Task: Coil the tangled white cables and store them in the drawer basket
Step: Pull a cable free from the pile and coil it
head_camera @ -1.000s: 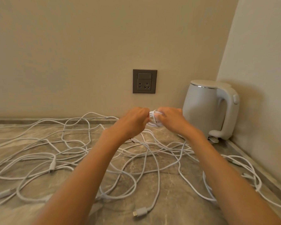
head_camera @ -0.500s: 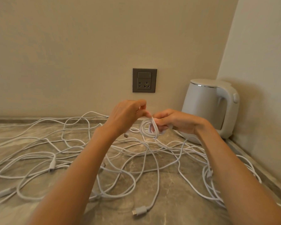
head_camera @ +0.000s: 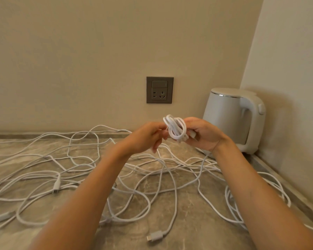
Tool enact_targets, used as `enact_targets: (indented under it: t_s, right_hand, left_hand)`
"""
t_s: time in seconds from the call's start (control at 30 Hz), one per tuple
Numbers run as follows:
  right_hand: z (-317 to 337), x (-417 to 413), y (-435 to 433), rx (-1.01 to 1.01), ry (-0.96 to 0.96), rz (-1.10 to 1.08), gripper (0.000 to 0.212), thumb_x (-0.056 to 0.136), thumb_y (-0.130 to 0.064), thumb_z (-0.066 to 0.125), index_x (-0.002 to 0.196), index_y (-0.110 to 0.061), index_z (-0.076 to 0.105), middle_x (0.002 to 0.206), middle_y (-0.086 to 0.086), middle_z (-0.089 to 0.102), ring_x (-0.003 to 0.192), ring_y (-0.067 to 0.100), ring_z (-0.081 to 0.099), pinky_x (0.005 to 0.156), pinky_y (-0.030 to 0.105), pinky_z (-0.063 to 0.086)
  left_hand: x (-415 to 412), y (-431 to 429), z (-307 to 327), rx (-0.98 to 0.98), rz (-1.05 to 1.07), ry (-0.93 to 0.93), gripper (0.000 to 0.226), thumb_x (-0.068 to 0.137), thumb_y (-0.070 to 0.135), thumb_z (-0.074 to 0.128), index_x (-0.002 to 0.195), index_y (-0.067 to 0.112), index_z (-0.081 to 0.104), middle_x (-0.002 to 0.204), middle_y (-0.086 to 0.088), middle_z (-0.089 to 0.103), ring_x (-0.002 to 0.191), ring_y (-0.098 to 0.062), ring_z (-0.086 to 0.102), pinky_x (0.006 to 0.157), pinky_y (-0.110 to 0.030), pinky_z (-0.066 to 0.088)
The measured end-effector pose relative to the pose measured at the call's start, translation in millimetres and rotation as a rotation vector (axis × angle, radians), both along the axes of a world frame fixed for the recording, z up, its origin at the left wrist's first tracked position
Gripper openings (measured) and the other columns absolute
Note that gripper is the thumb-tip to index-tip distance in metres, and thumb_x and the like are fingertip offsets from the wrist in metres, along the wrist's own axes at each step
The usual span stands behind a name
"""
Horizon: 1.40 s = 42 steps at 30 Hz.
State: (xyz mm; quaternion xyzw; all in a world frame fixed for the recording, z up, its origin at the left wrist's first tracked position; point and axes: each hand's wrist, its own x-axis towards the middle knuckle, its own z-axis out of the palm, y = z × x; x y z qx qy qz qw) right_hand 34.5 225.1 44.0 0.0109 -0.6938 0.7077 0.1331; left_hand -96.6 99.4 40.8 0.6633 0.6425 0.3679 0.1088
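Both hands [head_camera: 172,135] raised, pinching cable coil [head_camera: 175,128]

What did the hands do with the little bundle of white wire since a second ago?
The coiled cable went from squeezed between both fists to standing up as open loops, held in the right hand. The left hand opened a little and now pinches the loops' left side. The loose cables on the counter, the kettle and the wall socket stayed put.

We see warm, dim, soft light. The kettle [head_camera: 229,120] throws a faint shadow on the right wall [head_camera: 289,87]. Our forearms stretch wide at the lower edge.
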Motion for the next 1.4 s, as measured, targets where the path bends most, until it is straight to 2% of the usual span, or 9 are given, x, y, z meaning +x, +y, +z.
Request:
enact_targets:
  t_s: [0.13, 0.27, 0.5, 0.63, 0.8, 0.93, 1.1, 1.27, 1.4]
  right_hand:
    - [-2, -6, 3, -0.109, -0.012, -0.192, 0.032, 0.083, -0.017, 0.049, 0.055, -0.013, 0.064, 0.047, -0.003, 0.039, 0.054, 0.012, 0.039, 0.063, 0.027, 0.035]
    - [-5, -11, 8, -0.139, -0.091, -0.371, 0.03, 0.097, -0.016, 0.04, 0.071, -0.01, 0.053, 0.045, -0.006, 0.041, 0.052, 0.006, 0.038, 0.063, 0.025, 0.028]
    - [-1, -19, 0, -0.08, -0.152, -0.595, 0.027, 0.098, -0.013, 0.043, 0.078, -0.01, 0.061, 0.042, -0.009, 0.045, 0.05, 0.004, 0.036, 0.052, 0.02, 0.025]
    - [-1, -22, -3, -0.043, -0.148, -0.651, 0.028, 0.096, -0.006, 0.043, 0.071, -0.007, 0.057, 0.047, -0.004, 0.047, 0.045, 0.003, 0.04, 0.045, 0.014, 0.03]
    - [-3, -25, -1, -0.008, -0.162, -0.715, 0.031, 0.096, -0.009, 0.043, 0.067, -0.01, 0.054, 0.07, 0.005, 0.05, 0.061, 0.011, 0.042, 0.057, 0.024, 0.033]
    - [-6, -25, -1, -0.108, -0.158, -0.712, 0.025, 0.095, -0.007, 0.044, 0.076, -0.007, 0.06, 0.074, 0.006, 0.058, 0.066, 0.014, 0.051, 0.065, 0.028, 0.04]
    - [-7, -29, -11, -0.207, -0.145, -0.681, 0.026, 0.094, -0.001, 0.044, 0.073, -0.007, 0.058, 0.071, 0.006, 0.058, 0.065, 0.014, 0.053, 0.066, 0.026, 0.042]
    - [-7, -32, -16, -0.35, -0.103, -0.626, 0.025, 0.093, 0.002, 0.043, 0.074, -0.005, 0.057, 0.067, 0.006, 0.058, 0.066, 0.014, 0.052, 0.066, 0.027, 0.045]
    - [-11, -36, -18, -0.352, -0.12, -0.607, 0.021, 0.094, 0.0, 0.044, 0.078, -0.004, 0.057, 0.078, 0.009, 0.057, 0.07, 0.015, 0.053, 0.072, 0.028, 0.045]
  left_hand:
    - [1, 8, -8, -0.074, 0.078, -0.004, 0.033, 0.098, 0.006, 0.035, 0.068, 0.016, 0.045, 0.051, -0.001, 0.045, 0.037, -0.002, 0.043, 0.05, -0.017, 0.042]
    - [1, 14, -11, -0.109, 0.143, 0.006, 0.031, 0.097, 0.006, 0.035, 0.07, 0.013, 0.048, 0.051, -0.002, 0.05, 0.037, -0.004, 0.048, 0.048, -0.015, 0.043]
    - [12, 15, -16, 0.042, 0.197, -0.078, 0.02, 0.096, 0.001, 0.035, 0.111, 0.013, 0.031, 0.066, -0.012, 0.059, 0.044, -0.016, 0.054, 0.048, -0.026, 0.051]
    - [12, 14, -15, 0.092, 0.204, -0.228, 0.013, 0.094, -0.002, 0.037, 0.1, 0.01, 0.04, 0.062, -0.01, 0.057, 0.045, -0.017, 0.056, 0.047, -0.027, 0.052]
    - [16, 12, -11, 0.056, 0.105, -0.381, 0.021, 0.089, -0.006, 0.041, 0.085, 0.008, 0.057, 0.076, -0.011, 0.062, 0.065, -0.014, 0.061, 0.06, -0.02, 0.053]
    - [14, 14, -16, -0.012, 0.043, -0.222, 0.024, 0.086, -0.006, 0.051, 0.105, 0.007, 0.059, 0.094, -0.014, 0.066, 0.088, -0.022, 0.065, 0.08, -0.031, 0.054]
    - [5, 16, -16, 0.245, 0.152, 0.034, 0.017, 0.091, 0.003, 0.051, 0.086, -0.003, 0.065, 0.067, -0.006, 0.063, 0.053, -0.003, 0.053, 0.059, -0.02, 0.046]
    - [3, 20, -23, 0.496, 0.312, 0.34, 0.009, 0.081, 0.007, 0.064, 0.085, 0.0, 0.067, 0.093, -0.016, 0.059, 0.087, -0.017, 0.046, 0.077, -0.02, 0.033]
    - [2, 19, -20, 0.536, 0.335, 0.33, 0.005, 0.081, 0.005, 0.06, 0.082, 0.001, 0.063, 0.088, -0.014, 0.064, 0.084, -0.027, 0.051, 0.07, -0.012, 0.026]
